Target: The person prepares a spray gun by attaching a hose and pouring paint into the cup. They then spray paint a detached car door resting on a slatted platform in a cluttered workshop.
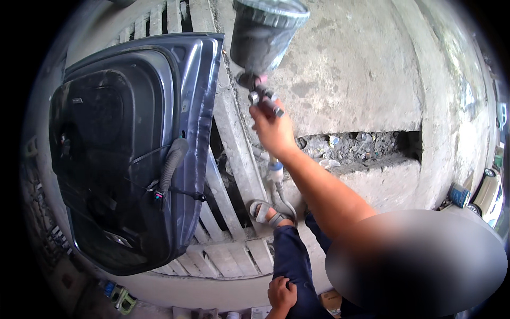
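My right hand (274, 130) is raised ahead of me, its fingers closed round the handle of a paint spray gun (264, 97). On top of the gun sits a large grey, paint-stained cup (267, 40). An air hose (284, 198) with a pale fitting (275, 169) hangs below that hand. My left hand (281, 293) is low down by my dark trouser leg, fingers curled; anything inside them is hidden. To the left of the gun lies a dark blue-grey car door (196, 106), inner side up, with a ribbed cable sleeve (173, 159) and loose wires along its edge.
The door lies over slatted concrete (231, 133) with gaps between the bars. A rubble-filled trench (361, 146) cuts the floor to the right. My sandalled foot (268, 212) stands beside the slats. Far right are a blue bucket (458, 195) and a pale car (487, 196).
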Motion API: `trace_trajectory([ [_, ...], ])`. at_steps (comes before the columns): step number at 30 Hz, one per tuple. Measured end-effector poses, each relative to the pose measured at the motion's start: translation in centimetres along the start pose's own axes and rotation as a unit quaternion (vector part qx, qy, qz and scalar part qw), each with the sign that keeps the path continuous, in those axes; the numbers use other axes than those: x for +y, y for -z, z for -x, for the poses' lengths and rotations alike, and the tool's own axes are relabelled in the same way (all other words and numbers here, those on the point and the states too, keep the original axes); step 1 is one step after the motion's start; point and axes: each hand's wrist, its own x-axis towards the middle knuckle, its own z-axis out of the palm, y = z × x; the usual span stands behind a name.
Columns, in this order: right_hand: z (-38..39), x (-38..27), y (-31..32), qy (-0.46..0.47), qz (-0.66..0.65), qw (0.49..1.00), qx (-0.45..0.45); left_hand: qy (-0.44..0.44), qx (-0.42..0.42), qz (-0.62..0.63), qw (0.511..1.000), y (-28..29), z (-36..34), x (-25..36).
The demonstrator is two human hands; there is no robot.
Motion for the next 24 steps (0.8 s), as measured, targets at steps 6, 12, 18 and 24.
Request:
trace_trajectory([
  [6, 4.7, -0.4, -0.7, -0.081, -0.016, 0.992, -0.099, 0.009, -0.007, 0.005, 1.0, 0.1, 0.1, -0.7],
  [12, 1.7, -1.3, -1.6, 0.007, 0.063, 0.997, -0.047, 0.009, -0.001, 0.01, 1.0, 0.3, 0.1, -1.0],
  [18, -0.5, -3.6, -2.9, 0.012, 0.021, 1.0, -0.002, 0.006, 0.009, 0.015, 1.0, 0.2, 0.2, -1.1],
  [24, 3.8, -1.5, -3.1, -0.008, 0.044, 0.997, -0.059, 0.01, 0.009, 0.015, 1.0, 0.2, 0.2, -1.1],
])
